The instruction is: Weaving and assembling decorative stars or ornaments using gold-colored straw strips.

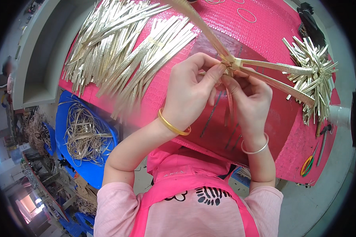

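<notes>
Gold metallic straps [211, 37] meet at a small knot or joint [229, 67] above the dark red mat [261, 126]. My left hand [194, 87] pinches the joint between thumb and fingertips from the left. Close beside it, my right hand [251, 96] has its thumb and fingers closed on the same joint. One strap rises toward the top of the view and others stretch right toward a pile of gold pieces. A thin strip hangs below the fingertips. The exact way the straps cross is hidden by my fingers.
Large piles of gold strips [110, 43] lie on the pink table cover [273, 23] at left, more gold pieces [314, 79] at right. Scissors [306, 166] and a hammer-like tool [323, 138] lie at the right edge. A blue bin [85, 173] holds strip scraps [87, 134].
</notes>
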{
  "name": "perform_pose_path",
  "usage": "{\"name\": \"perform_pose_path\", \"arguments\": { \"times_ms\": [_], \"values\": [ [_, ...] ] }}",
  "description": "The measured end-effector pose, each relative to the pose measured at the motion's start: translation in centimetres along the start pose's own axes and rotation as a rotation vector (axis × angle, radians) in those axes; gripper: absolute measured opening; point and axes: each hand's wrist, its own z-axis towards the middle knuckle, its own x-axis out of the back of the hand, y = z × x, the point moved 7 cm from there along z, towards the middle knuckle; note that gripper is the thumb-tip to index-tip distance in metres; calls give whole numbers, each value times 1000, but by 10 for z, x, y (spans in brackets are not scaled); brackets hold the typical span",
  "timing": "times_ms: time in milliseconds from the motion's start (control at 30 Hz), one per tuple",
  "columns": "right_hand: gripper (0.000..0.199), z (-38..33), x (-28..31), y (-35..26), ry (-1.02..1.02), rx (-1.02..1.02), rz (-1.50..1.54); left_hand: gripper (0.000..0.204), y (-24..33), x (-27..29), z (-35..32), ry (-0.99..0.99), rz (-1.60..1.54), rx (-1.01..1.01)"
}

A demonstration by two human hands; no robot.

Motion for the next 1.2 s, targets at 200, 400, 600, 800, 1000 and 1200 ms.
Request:
{"name": "perform_pose_path", "arguments": {
  "times_ms": [200, 400, 600, 800, 1000, 1200],
  "values": [
    [15, 3, 6, 24, -236, -342, 512, 23, -6, 2, 10, -261, 122, 231],
    [17, 0, 10, 23, -211, -283, 243, 20, -30, -1, 9, -331, 65, 421],
    [23, 5, 24, 25, -95, -235, 140, 13, -27, -12, -1, -388, 100, 299],
    [21, -1, 13, 49, -253, -501, 625, 9, -18, -5, 0, -399, 178, 153],
    [21, 6, 15, 23, -411, -405, 78, 10, 13, -14, -12, -238, 867, -631],
    [20, 0, 8, 37, -233, -435, 343, 7, 11, -7, -9, -31, 744, -472]
  ]
}}
